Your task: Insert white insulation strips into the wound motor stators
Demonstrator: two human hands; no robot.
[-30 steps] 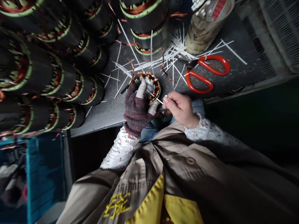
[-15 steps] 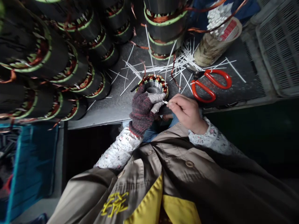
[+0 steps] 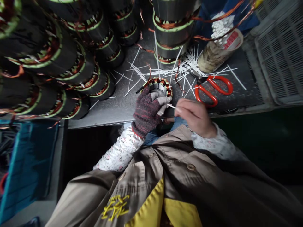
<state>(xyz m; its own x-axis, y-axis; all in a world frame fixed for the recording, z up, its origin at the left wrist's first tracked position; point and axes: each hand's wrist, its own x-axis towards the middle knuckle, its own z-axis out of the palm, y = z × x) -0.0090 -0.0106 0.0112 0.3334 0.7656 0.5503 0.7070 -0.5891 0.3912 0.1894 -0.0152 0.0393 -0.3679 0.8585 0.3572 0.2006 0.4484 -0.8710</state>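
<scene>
1. The right hand (image 3: 195, 116), bare, lies just right of the wound stator (image 3: 165, 85). Its thumb and forefinger are pinched tight on one thin white strip (image 3: 171, 106), and its other fingers are curled in. The strip's free end points at the stator's near rim.
2. The strip looks feather-light, narrow and springy. It would likely kink if pinched far from its tip, so a hold close to the working end seems best.
3. The left hand (image 3: 146, 112), in a dark knit glove, wraps over the stator's near side, its pale fingertips (image 3: 163, 101) curled shut on the rim.
4. The stator stands on end at the near edge of the dark work table (image 3: 113, 107). A steel core with copper coils, it is probably heavy and rigid. The smooth outer shell is the safe place to grip, since the coil ends and green slot liners look easy to damage.
5. Right of the stator lies one pair of red-handled scissors (image 3: 213, 90).
6. Behind the stator, loose white strips (image 3: 187, 64) are scattered, too many to count.
7. Further behind stands a stack of three stators (image 3: 172, 34). To its right is one jar (image 3: 216, 52) filled with white pieces.
8. Left of the stator, rows of lying stators (image 3: 71, 63) number well over a dozen; an exact count cannot be made.
9. Far right of the stator sits one slatted plastic crate (image 3: 279, 53).
</scene>
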